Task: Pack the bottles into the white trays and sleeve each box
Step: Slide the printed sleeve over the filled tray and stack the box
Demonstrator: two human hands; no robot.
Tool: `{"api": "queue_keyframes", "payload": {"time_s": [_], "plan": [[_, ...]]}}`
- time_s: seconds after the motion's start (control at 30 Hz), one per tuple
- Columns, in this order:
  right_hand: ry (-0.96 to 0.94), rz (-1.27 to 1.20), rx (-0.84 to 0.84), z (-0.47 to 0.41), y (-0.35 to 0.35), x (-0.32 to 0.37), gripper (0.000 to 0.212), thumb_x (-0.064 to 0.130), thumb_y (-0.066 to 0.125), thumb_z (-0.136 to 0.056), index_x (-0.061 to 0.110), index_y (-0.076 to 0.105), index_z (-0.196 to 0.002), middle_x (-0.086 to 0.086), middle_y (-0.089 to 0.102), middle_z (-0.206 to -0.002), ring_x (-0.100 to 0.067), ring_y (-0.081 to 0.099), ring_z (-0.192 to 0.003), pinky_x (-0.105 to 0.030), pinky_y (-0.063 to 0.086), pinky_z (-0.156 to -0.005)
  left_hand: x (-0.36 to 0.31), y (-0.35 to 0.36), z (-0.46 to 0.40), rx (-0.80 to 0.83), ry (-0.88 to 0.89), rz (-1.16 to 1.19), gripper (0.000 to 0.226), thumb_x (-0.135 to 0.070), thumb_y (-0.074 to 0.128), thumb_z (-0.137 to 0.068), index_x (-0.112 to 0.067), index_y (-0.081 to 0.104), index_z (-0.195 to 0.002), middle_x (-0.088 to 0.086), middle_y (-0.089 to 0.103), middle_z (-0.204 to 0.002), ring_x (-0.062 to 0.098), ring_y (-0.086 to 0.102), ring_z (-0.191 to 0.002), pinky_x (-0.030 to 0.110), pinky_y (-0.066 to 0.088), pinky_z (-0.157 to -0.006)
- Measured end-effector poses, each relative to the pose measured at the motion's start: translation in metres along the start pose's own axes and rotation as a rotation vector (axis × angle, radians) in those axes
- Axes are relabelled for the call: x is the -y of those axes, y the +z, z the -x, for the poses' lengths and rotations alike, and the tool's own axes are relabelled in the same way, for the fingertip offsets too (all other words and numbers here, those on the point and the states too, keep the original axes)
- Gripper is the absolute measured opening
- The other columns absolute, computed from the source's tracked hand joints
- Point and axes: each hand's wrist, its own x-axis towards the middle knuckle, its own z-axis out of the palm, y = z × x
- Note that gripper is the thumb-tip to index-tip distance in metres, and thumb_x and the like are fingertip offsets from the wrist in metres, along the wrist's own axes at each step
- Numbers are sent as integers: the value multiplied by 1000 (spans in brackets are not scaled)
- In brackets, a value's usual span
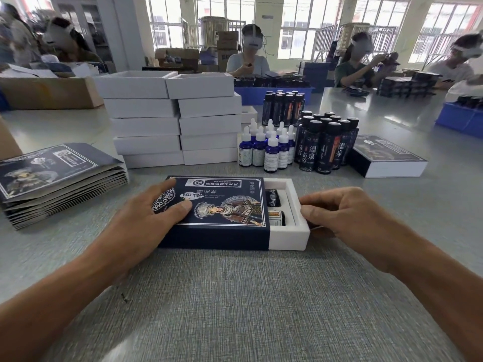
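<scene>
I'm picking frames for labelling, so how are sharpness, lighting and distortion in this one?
Head view: the sleeve, white tray and both hands are sharp; the windows are blown out by daylight; wide-angle bending curves the table edges; people behind are soft.

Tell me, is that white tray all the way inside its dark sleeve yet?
Not yet. The white tray sticks out of the dark sleeve on the right, showing two bottles.
</scene>
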Motion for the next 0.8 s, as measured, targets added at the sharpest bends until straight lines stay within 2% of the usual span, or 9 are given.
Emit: {"api": "queue_keyframes", "payload": {"time_s": [0.03,0.13,0.27,0.4,0.6,0.67,0.77,0.8], "plan": [[-5,-14,14,1,1,0,22,18,65,-93,24,70,-113,14,76,-94,-2,71,-86,-17,56,-71,0,0,0,2,-1,0,64,-63,63,-80,-55,41,-140,-10,52,-139,14,52,-112,33,38,-91],[-17,-43,47,3,5,2,19,18,63,-94,28,72,-107,14,76,-94,-4,72,-87,-22,56,-75,2,0,-1,0,1,-3,64,-65,64,-80,-56,42,-139,-10,54,-138,13,54,-111,32,39,-90],[-37,-57,81,7,11,5,22,17,63,-94,24,73,-112,13,75,-100,-8,71,-93,-29,58,-82,2,-1,-2,5,1,-3,63,-65,65,-79,-58,42,-137,-11,53,-135,9,54,-104,28,38,-85],[-69,-38,113,10,16,6,22,20,63,-94,28,73,-113,16,75,-101,-7,71,-93,-28,59,-81,2,-1,-2,14,5,8,63,-65,65,-78,-58,43,-137,-12,55,-130,-1,54,-93,17,36,-72],[-54,-53,116,10,18,6,21,25,65,-93,30,73,-112,14,74,-100,-17,70,-94,-35,61,-83,2,-2,-2,28,6,21,69,-71,64,-68,-57,46,-134,-9,56,-135,5,55,-104,31,42,-86],[-58,-57,122,11,19,6,21,26,65,-93,29,73,-112,13,75,-101,-19,70,-95,-36,61,-84,2,-1,-2,29,17,5,66,-70,64,-71,-57,47,-134,-10,54,-138,6,54,-105,28,40,-86],[-70,-43,130,12,19,6,21,27,65,-93,30,73,-113,12,75,-101,-19,70,-94,-38,60,-85,0,0,-1,29,21,-6,64,-68,64,-72,-56,48,-133,-10,53,-138,1,53,-97,19,37,-77],[-77,-35,136,12,19,7,21,28,65,-93,30,73,-113,12,75,-101,-18,70,-94,-38,60,-87,-1,0,-1,29,20,-5,63,-68,64,-73,-56,49,-133,-10,52,-140,2,54,-101,20,38,-81]]}}
